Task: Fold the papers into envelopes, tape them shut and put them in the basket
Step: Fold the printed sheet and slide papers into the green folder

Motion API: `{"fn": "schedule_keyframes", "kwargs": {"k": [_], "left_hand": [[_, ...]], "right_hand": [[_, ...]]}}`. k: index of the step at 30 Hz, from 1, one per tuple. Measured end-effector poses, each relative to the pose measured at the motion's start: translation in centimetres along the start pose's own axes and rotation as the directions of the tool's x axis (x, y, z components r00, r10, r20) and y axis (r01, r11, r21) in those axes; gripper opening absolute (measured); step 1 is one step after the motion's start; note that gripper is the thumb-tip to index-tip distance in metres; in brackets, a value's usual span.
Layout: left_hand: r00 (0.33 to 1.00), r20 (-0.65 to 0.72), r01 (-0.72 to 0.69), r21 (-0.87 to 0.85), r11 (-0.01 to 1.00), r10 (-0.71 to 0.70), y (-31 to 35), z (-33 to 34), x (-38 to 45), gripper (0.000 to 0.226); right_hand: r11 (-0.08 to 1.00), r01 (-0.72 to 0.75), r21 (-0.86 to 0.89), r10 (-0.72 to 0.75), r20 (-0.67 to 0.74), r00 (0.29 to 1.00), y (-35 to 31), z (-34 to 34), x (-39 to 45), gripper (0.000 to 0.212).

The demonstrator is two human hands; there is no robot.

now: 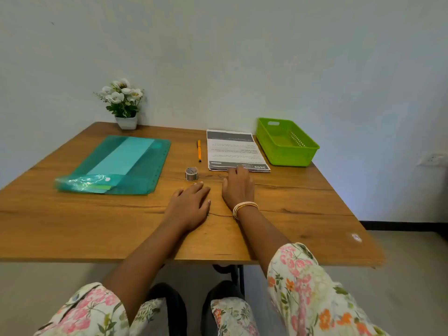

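Observation:
A stack of printed papers [234,150] lies flat on the wooden table [72,214], toward the back right. Beside it on the right stands a green plastic basket [287,155] with nothing visible inside. A small roll of tape [191,173] stands upright just left of the papers' near edge. My left hand [189,207] rests flat on the table, fingers straight, just short of the tape. My right hand [238,186] reaches forward with its fingertips touching the near edge of the paper stack.
A teal plastic folder [121,163] with sheets inside lies at the left. An orange pen [199,150] lies between folder and papers. A white pot of flowers [124,103] stands at the back against the wall. The wall runs close behind the table.

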State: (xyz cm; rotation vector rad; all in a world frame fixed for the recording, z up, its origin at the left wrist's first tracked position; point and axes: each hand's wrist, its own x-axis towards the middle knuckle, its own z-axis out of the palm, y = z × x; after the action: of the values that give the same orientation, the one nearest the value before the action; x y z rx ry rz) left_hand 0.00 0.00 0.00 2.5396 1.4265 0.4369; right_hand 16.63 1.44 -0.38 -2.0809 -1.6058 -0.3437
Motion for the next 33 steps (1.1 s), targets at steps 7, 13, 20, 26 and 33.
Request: {"fn": "schedule_keyframes", "kwargs": {"k": [7, 13, 20, 26, 33], "left_hand": [[0.998, 0.038, -0.060, 0.082, 0.995, 0.057, -0.6, 0.4, 1.1, 0.053], [0.997, 0.056, -0.067, 0.123, 0.990, 0.060, -0.9, 0.7, 1.3, 0.054], [0.998, 0.018, -0.056, 0.093, 0.994, 0.054, -1.0, 0.8, 1.4, 0.054], [0.998, 0.022, -0.055, 0.068, 0.996, 0.054, -1.0, 0.7, 1.5, 0.054], [0.998, 0.025, -0.056, 0.050, 0.997, 0.055, -0.8, 0.4, 1.2, 0.053]], "right_hand": [[0.994, 0.102, 0.042, -0.101, -0.017, 0.995, 0.1, 1.1, 3.8, 0.031], [0.981, 0.113, 0.156, -0.119, 0.026, 0.993, 0.9, 2.6, 6.0, 0.026], [0.972, 0.041, 0.231, -0.009, -0.139, 0.990, 1.2, 2.1, 4.9, 0.019], [0.846, -0.190, 0.499, 0.322, -0.191, 0.927, 4.5, -0.9, 0.8, 0.014], [0.743, -0.303, 0.597, 0.438, -0.092, 0.894, 9.0, -4.9, -4.5, 0.007]]}}
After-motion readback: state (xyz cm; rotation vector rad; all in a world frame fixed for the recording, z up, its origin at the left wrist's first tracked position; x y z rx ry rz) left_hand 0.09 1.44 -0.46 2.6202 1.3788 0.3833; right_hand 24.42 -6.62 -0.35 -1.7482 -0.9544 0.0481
